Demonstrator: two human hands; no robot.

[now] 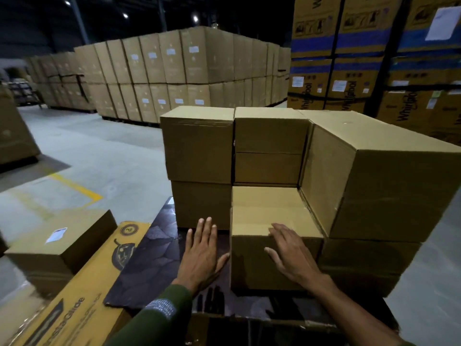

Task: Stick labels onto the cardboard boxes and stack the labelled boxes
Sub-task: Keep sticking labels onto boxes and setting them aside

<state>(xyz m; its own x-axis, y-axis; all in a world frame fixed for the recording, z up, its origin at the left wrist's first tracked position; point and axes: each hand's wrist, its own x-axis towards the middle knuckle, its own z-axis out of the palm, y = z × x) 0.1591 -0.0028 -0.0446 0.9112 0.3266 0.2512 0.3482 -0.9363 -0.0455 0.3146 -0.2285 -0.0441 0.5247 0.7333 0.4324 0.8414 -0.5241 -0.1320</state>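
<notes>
The left hand (203, 253) lies flat with its fingers (207, 227) spread and straight, gripping nothing, the thumb touching the left face of the front cardboard box (264, 260). The right hand (290, 253) rests open on that box's near top edge, fingers splayed, not closed on anything. Under the left fingers is a dark printed sheet (154, 258); whether the palm presses it is hard to tell. Left of that sheet lies a long yellow carton (82, 303), and past it a separate box bearing a white label (57, 234). Just beyond both sets of fingertips rises the stack of plain boxes (199, 151), with taller ones to the right. Far behind stand walls of warehouse cartons (159, 71).
</notes>
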